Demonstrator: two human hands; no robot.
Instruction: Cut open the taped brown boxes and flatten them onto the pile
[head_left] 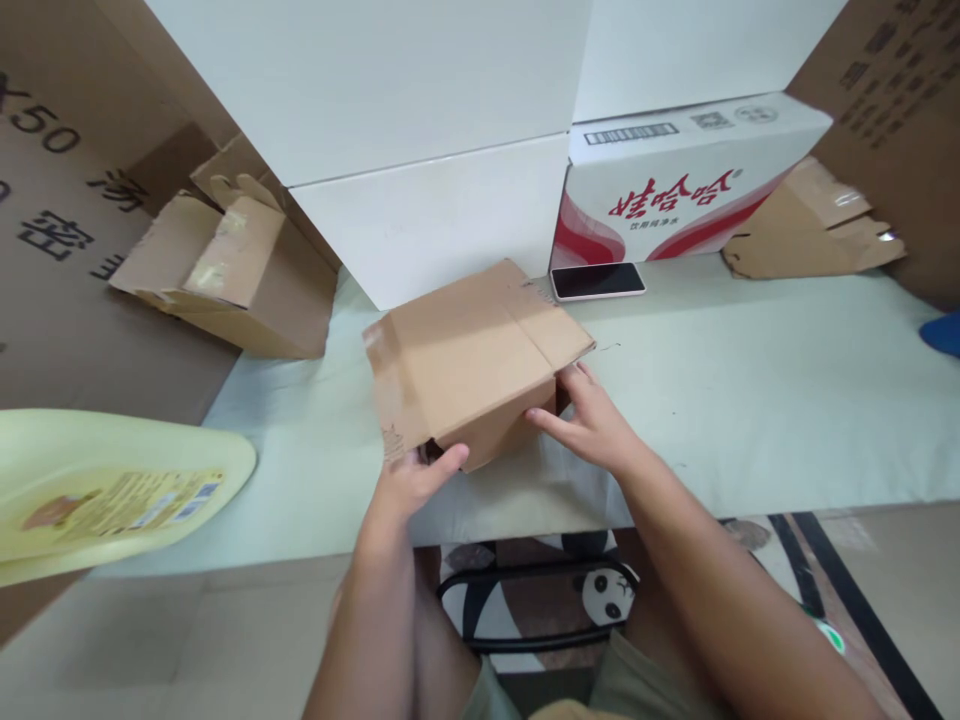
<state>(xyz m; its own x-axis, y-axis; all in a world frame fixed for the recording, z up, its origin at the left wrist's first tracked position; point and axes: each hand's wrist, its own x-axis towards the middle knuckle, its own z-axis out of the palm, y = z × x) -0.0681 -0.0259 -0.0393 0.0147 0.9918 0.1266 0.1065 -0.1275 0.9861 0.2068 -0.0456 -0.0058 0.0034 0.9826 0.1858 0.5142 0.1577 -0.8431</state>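
A small brown cardboard box [480, 345] stands on the pale green tabletop in front of me, its wide top flaps spread out past its sides. My left hand [409, 485] grips its front left corner, thumb against the front face and fingers hidden beneath the overhanging flap. At the right side, my right hand [589, 420] holds the box too, with its thumb on the front face and the other fingers partly under the flap. Strips of clear tape show along the left flap. What is inside the box cannot be seen.
Behind the box rise stacked white cartons [435, 215], with a phone [598, 281] lying at their foot. An opened cardboard box [247, 260] sits at the left, another brown box [814, 230] at the right. A yellow bottle [120, 490] fills the near left.
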